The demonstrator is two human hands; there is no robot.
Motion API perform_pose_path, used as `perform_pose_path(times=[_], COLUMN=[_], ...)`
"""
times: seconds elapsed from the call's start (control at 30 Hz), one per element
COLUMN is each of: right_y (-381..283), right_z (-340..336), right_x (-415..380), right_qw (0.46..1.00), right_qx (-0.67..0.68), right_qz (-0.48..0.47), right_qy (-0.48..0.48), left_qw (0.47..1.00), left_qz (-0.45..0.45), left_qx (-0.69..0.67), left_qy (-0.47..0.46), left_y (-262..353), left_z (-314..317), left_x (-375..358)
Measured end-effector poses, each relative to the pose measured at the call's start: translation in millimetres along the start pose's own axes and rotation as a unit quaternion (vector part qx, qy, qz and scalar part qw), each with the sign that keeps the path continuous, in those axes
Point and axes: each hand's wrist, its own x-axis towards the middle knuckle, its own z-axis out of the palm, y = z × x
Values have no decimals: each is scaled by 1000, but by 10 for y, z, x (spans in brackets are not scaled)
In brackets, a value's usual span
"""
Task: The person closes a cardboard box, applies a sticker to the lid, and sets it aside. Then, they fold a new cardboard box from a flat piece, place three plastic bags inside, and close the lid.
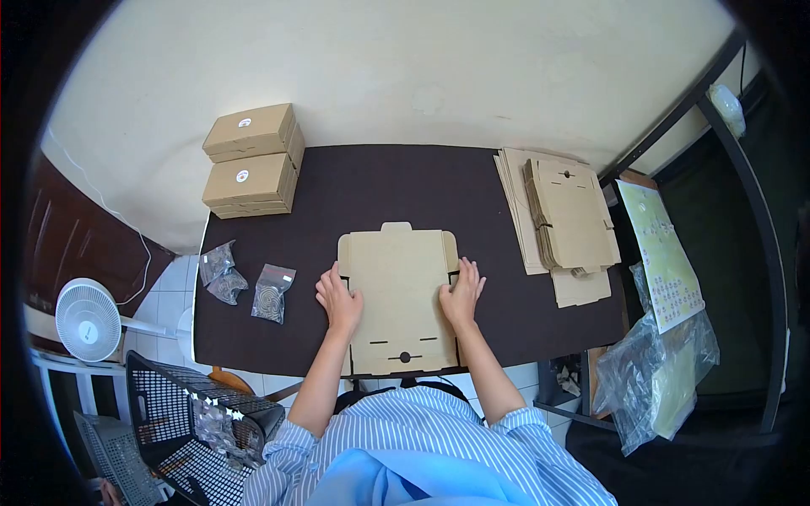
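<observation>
An unfolded cardboard box blank (401, 295) lies flat on the dark table in front of me. It has a tab at the far edge, slots and a round hole near the front edge. My left hand (339, 302) rests on its left edge, fingers stretched forward. On the opposite edge lies my right hand (462, 295), with its fingers extended and slightly apart. Neither hand grasps anything. Left of my left hand is a clear zip bag (272, 293) of small coiled or round pieces, with further small bags (223, 272) beside it.
Folded cardboard boxes (251, 184) with round stickers are stacked at the table's back left. Flat box blanks (578, 211) are piled at the right. A black crate (198, 422) holding bags and a white fan (88, 319) stand to the left. Plastic wrap (624, 379) hangs at the right edge.
</observation>
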Motion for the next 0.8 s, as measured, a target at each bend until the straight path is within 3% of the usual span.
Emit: perform_pose_path(times=[0.03, 0.1, 0.27, 0.37, 0.5, 0.63, 0.7, 0.77, 0.8], right_y=[-5, -1, -131, -117, -137, -87, -86, -123, -191], right_z=[-11, -36, -140, -93, -47, 42, 57, 50, -4], right_x=[-3, -37, -44, -39, 34, 145, 158, 175, 199], right_qw=[999, 993, 969, 969, 980, 992, 967, 977, 995], right_qx=[29, -9, -122, -118, -70, 68, 239, 179, 33], right_qz=[-40, -114, -187, -192, -162, -90, 22, -3, -32], right_qy=[5, -26, -109, -98, -91, -58, 89, 117, 89], left_qw=[1000, 987, 981, 975, 976, 981, 968, 970, 971], left_qz=[-3, 148, 155, 164, 172, 183, 236, 222, 209], left_qx=[0, 43, 116, 149, 130, 59, 88, 100, 115], left_qy=[0, 41, -5, -29, -38, -7, 17, -4, -27], left_y=[-14, -49, 92, 97, 31, 15, 21, 32, 23], left_z=[24, 66, 61, 29, 72, 29, -1, 23, 32], left_x=[2, -26, -80, -57, -46, -71, -109, -106, -104])
